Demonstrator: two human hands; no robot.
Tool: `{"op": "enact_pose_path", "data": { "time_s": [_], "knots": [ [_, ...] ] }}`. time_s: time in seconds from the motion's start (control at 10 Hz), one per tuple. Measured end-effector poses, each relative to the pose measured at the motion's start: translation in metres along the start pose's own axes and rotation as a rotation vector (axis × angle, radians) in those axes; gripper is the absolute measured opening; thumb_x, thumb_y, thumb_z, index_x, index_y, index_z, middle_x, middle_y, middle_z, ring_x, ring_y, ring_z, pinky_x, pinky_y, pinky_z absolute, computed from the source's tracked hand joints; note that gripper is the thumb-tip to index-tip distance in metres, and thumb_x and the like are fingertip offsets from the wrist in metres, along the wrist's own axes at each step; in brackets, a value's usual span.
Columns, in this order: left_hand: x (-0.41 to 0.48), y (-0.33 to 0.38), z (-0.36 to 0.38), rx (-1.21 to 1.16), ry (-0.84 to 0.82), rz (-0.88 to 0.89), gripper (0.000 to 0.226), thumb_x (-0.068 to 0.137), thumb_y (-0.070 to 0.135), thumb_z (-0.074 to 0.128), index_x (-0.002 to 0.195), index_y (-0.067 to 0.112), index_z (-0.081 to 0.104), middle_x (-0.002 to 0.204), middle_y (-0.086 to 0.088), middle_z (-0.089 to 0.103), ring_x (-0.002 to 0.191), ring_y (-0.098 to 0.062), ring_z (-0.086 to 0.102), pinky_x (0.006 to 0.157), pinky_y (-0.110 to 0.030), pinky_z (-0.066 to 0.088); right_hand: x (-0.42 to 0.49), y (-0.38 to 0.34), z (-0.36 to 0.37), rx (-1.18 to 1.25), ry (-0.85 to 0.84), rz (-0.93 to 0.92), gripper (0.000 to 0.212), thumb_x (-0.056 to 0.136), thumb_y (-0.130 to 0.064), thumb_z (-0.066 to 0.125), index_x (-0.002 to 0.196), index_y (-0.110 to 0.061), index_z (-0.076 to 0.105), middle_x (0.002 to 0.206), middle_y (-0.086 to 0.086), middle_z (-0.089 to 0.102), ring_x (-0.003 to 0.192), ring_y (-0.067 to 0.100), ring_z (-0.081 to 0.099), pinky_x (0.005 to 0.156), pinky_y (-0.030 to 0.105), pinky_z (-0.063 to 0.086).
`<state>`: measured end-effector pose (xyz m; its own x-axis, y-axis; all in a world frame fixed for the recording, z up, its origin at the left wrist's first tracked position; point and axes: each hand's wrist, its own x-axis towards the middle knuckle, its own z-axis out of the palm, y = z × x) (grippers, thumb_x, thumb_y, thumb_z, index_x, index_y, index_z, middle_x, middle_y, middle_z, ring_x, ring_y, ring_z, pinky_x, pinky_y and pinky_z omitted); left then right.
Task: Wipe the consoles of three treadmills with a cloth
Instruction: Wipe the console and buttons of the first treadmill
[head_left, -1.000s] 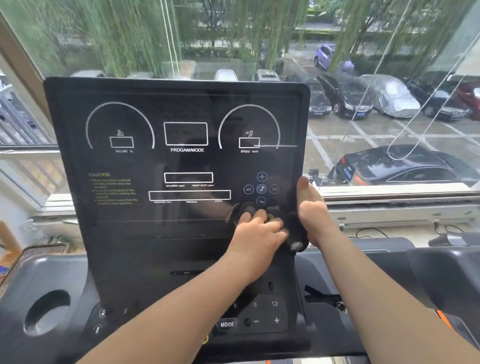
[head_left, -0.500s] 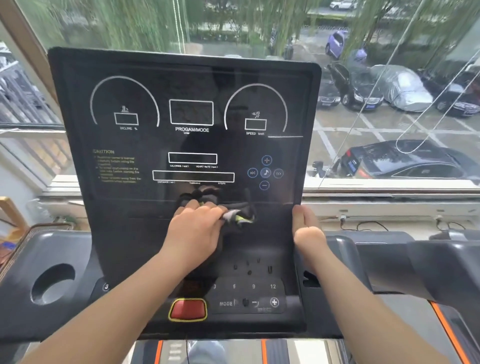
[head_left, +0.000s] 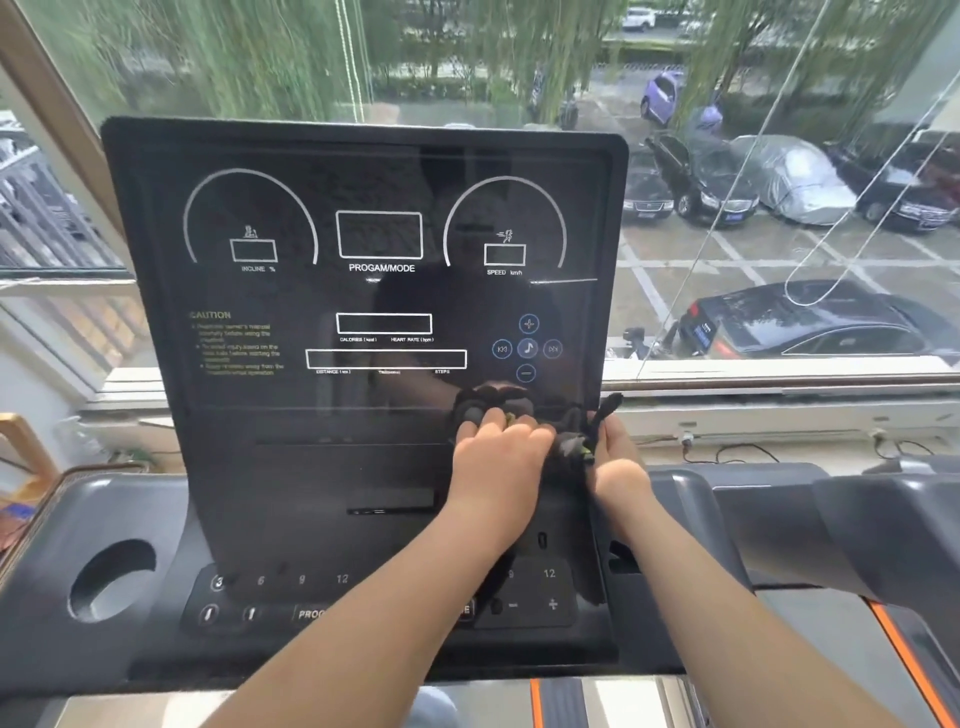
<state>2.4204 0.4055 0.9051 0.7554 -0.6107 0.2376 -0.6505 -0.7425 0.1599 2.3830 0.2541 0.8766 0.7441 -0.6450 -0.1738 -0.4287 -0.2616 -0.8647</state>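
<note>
Nearest to you, both your forearms reach forward and come together at the lower right part of the treadmill console (head_left: 311, 467). Below your grip, at the bottom of the black panel, there is a row of number keys (head_left: 301, 579) marked 3, 6, 9 and 12. Far to the left of the grip and lower, a round cup holder (head_left: 111, 579) is sunk in the grey side tray.

Your left hand (head_left: 498, 460) clenches the dark cloth (head_left: 569, 441) with curled fingers and presses it flat against the console face. The cloth is bunched under and above these fingers. It spreads to the right until it touches your right hand (head_left: 621, 462), and one end of it stands up just above that hand. Your right hand is at the right edge of the console, thumb pointing up. Its fingers are hidden, so I cannot tell if it clasps the edge, the cloth or nothing.

Just above the grip are the round music keys (head_left: 527, 348), and to the upper left of it the empty display boxes with white labels. Beyond the console is a window sill (head_left: 779, 374), and behind the glass are parked cars (head_left: 821, 322) and green trees.
</note>
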Motion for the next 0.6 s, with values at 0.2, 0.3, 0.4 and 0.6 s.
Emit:
{"op": "enact_pose_path", "data": {
  "time_s": [0.2, 0.3, 0.4, 0.6],
  "knots": [
    [-0.021, -0.061, -0.014, -0.02, 0.146, -0.077, 0.022, 0.095, 0.031, 0.055, 0.109, 0.028, 0.07, 0.1, 0.003, 0.071, 0.091, -0.035, 0.061, 0.076, -0.044, 0.053, 0.007, 0.001, 0.008, 0.102, 0.033, 0.004, 0.033, 0.112, -0.027, 0.042, 0.131, -0.008, 0.06, 0.114, 0.009, 0.066, 0.108, 0.027, 0.059, 0.091, 0.025, 0.037],
    [-0.043, -0.101, -0.022, -0.02, 0.186, -0.162, 0.034, 0.092, 0.034, 0.046, 0.11, 0.022, 0.073, 0.099, 0.001, 0.073, 0.087, -0.036, 0.06, 0.074, -0.047, 0.055, 0.004, 0.001, 0.006, 0.083, 0.002, -0.015, 0.04, 0.112, -0.034, 0.038, 0.137, -0.009, 0.057, 0.121, 0.002, 0.062, 0.115, 0.023, 0.055, 0.094, 0.025, 0.033],
    [-0.043, -0.108, -0.027, -0.053, 0.178, -0.284, 0.035, 0.089, 0.031, 0.048, 0.109, 0.019, 0.074, 0.102, 0.0, 0.075, 0.089, -0.036, 0.061, 0.078, -0.047, 0.054, 0.004, 0.001, 0.006, 0.099, -0.003, -0.004, 0.042, 0.112, -0.036, 0.037, 0.14, -0.011, 0.054, 0.123, -0.002, 0.059, 0.115, 0.018, 0.051, 0.094, 0.022, 0.03],
    [-0.025, -0.058, -0.024, -0.016, 0.104, -0.28, 0.015, 0.087, 0.025, 0.061, 0.097, 0.02, 0.071, 0.09, -0.001, 0.07, 0.088, -0.035, 0.062, 0.074, -0.045, 0.051, 0.003, 0.003, 0.008, 0.105, -0.007, 0.013, 0.049, 0.111, -0.041, 0.035, 0.149, -0.012, 0.048, 0.142, 0.003, 0.057, 0.133, 0.024, 0.05, 0.103, 0.025, 0.031]
  ]
}}
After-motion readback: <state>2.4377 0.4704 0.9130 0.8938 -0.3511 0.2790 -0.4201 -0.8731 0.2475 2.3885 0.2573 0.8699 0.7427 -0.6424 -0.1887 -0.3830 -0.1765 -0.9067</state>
